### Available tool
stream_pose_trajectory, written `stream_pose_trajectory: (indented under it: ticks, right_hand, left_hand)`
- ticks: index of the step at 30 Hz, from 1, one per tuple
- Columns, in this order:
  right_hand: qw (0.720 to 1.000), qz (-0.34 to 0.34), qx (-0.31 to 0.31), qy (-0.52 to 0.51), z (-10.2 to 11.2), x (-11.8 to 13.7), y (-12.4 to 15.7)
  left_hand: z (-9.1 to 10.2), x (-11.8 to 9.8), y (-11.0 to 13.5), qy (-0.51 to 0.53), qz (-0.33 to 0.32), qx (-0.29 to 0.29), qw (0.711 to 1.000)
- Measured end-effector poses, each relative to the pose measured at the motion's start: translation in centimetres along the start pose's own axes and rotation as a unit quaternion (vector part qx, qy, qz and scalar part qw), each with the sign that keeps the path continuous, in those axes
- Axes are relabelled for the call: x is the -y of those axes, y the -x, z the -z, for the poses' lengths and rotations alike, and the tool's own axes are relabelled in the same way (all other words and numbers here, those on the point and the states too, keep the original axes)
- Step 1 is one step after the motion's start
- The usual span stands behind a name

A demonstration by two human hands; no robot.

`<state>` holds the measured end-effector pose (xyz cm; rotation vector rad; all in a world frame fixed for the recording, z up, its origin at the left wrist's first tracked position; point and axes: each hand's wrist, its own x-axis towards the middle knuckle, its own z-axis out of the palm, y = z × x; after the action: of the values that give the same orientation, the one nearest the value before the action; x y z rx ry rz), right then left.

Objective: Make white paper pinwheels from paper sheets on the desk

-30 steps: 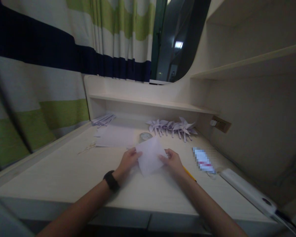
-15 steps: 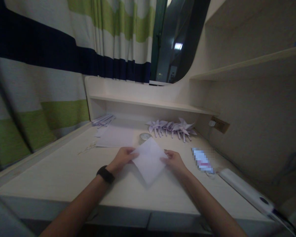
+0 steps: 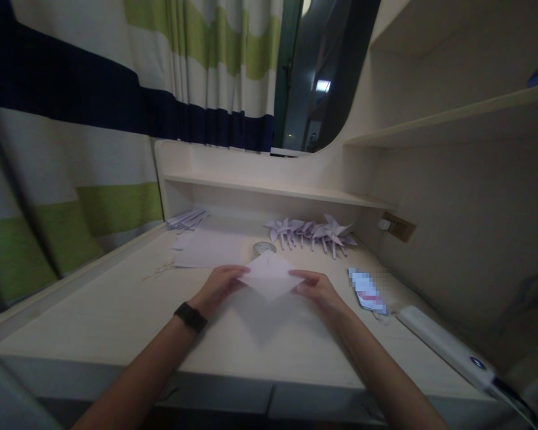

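A white square sheet of paper (image 3: 268,279) is held up above the desk, turned so that its corners point left, right, near and far. My left hand (image 3: 223,285) pinches its left corner, and my right hand (image 3: 316,288) pinches the right one. A crease runs across the sheet between the two hands, and a short mark shows on its far half. Just beyond the far corner lies a small round pale object (image 3: 264,246), partly covered by the paper. Below the sheet its shadow falls on the desk. A dark watch sits on my left wrist.
Several white paper pinwheels (image 3: 311,232) lie at the back. Flat paper sheets (image 3: 213,242), a bundle of paper strips (image 3: 187,219) and thin sticks (image 3: 159,269) are at back left. A blurred-out phone (image 3: 367,291) and a white power strip (image 3: 446,346) lie right on the desk (image 3: 116,322).
The paper has tilted and its near corner has come up, so it looks flatter and a crease across it shows. Both hands still grip its side corners.
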<state>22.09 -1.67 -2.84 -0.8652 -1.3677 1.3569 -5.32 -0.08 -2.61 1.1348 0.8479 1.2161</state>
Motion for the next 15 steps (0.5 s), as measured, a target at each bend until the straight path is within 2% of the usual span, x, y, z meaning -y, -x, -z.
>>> stream_pose_trajectory:
  ticks: [3,6,8,10,12,15]
  right_hand:
    - [1.0,-0.011,0.028,-0.006,0.2,0.1,0.1]
    - [1.0,-0.005,-0.022,0.003,0.4,0.0,-0.1]
    - [0.999,-0.008,-0.049,0.002,0.5,-0.2,-0.3]
    - [0.998,-0.016,-0.062,-0.003,0.6,-0.3,-0.5]
    - [0.996,-0.027,-0.08,-0.005,0.6,-0.5,-0.6]
    - [0.993,-0.042,-0.109,-0.017,0.4,-0.6,-0.6]
  left_hand:
    - [0.1,-0.6,0.2,0.028,0.0,0.03,0.999]
    - [0.1,-1.2,0.6,0.023,0.008,0.067,0.997]
    - [-0.2,-1.5,0.9,-0.02,0.006,0.102,0.995]
    - [-0.4,-1.6,1.1,-0.106,-0.013,0.124,0.987]
    - [-0.6,-1.3,1.0,-0.182,-0.028,0.111,0.977]
    - [-0.5,-0.4,0.6,-0.182,-0.015,0.054,0.982]
